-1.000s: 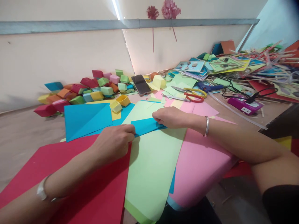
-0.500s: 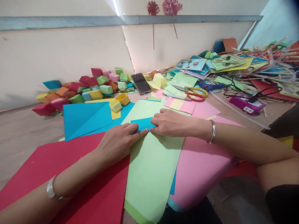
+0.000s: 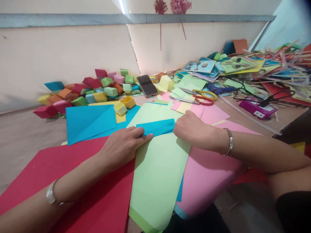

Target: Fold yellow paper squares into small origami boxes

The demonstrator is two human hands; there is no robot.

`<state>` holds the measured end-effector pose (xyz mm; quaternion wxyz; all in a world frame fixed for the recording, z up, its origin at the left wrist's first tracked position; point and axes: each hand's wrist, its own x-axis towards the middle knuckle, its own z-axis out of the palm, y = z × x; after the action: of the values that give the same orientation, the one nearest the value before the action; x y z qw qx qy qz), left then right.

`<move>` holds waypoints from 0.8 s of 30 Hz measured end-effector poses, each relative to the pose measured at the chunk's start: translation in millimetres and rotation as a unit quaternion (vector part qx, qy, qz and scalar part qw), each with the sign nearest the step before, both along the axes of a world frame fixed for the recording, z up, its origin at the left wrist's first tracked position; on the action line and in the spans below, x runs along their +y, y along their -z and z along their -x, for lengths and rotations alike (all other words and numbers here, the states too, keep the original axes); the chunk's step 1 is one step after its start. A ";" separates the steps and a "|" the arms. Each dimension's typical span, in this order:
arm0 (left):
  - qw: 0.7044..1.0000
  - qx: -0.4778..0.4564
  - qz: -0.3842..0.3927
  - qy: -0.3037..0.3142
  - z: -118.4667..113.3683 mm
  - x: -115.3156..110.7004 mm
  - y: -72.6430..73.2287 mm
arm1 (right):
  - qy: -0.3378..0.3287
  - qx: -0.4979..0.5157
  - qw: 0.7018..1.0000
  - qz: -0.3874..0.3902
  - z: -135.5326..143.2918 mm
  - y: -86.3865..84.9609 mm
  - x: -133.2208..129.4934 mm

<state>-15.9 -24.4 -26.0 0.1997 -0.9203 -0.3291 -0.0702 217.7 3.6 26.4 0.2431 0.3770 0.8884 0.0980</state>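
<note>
A folded strip of blue paper (image 3: 159, 127) lies across a light green sheet (image 3: 157, 165). My left hand (image 3: 126, 142) presses on the strip's left end, its index finger stretched along the lower edge and the other fingers curled. At the strip's right end, my right hand (image 3: 191, 129) has its fingers closed, against the paper; its fingertips are partly hidden. A loose flap shows along the strip's right lower edge. Red paper (image 3: 80, 181) spreads under my left forearm, and pink paper (image 3: 209, 181) under my right.
Blue sheets (image 3: 89, 121) lie left of the strip. Small folded paper boxes (image 3: 99, 97) pile up near the wall, beside a phone (image 3: 147, 85). Scissors (image 3: 204, 100), a glue gun (image 3: 220, 89) and a purple power socket (image 3: 257, 108) sit at the right, before heaped craft pieces (image 3: 243, 66).
My right hand has slid rightward along the blue strip from its middle to its right end, uncovering more of it. My left hand has stayed nearly in place.
</note>
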 end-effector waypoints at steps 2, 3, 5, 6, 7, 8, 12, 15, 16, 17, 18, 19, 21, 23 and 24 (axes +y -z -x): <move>1.000 0.000 0.001 0.001 -0.5 0.1 -0.3 | 0.038 0.002 0.999 -0.025 -0.6 1.6 0.3; 1.000 0.000 0.001 0.001 -0.6 0.1 -0.4 | 0.040 0.016 0.998 -0.041 0.1 3.4 -1.4; 1.000 0.000 0.000 0.002 -0.5 0.0 -0.3 | 0.000 0.057 0.996 -0.064 3.3 8.7 -7.8; 1.000 -0.001 0.002 0.001 -0.2 0.0 -0.2 | -0.026 0.071 0.995 -0.063 5.3 11.8 -11.7; 1.000 0.000 0.005 0.000 0.1 -0.1 0.0 | -0.049 0.074 0.995 -0.050 7.4 14.8 -15.6; 1.000 0.003 0.009 -0.003 0.3 -0.1 0.3 | -0.056 0.063 0.996 -0.027 9.3 17.4 -18.8; 1.000 0.002 0.018 -0.015 -0.7 -0.7 2.7 | 0.000 -0.009 1.000 0.018 11.6 20.3 -19.5; 0.997 -0.064 0.033 -0.024 -3.8 -1.4 6.4 | 0.049 0.025 0.998 -0.014 9.1 15.0 -8.8; 0.995 -0.092 0.041 -0.028 -4.8 -1.5 7.8 | 0.052 0.057 0.996 -0.034 8.2 13.1 -4.7; 0.991 -0.117 0.048 -0.033 -5.7 -1.5 9.3 | 0.048 0.093 0.993 -0.061 7.6 11.7 -0.6; 0.988 -0.137 0.058 -0.037 -6.3 -1.3 10.7 | 0.035 0.127 0.987 -0.090 7.1 11.1 3.2; 0.985 -0.151 0.069 -0.042 -6.5 -1.0 12.0 | 0.020 0.156 0.981 -0.113 6.8 11.3 6.9; 0.980 -0.169 0.092 -0.052 -6.0 -0.2 14.3 | -0.008 0.184 0.976 -0.120 6.1 14.2 14.0; 0.976 -0.178 0.113 -0.057 -5.0 0.7 16.0 | -0.017 0.182 0.980 -0.080 5.1 18.6 20.4; 0.975 -0.181 0.118 -0.057 -4.5 1.1 16.5 | -0.016 0.179 0.982 -0.057 4.5 20.6 23.2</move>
<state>-11.4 -23.3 -42.6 0.0309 -0.8889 -0.4180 -0.1846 213.2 26.8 5.8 0.0564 0.3873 0.9165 0.0830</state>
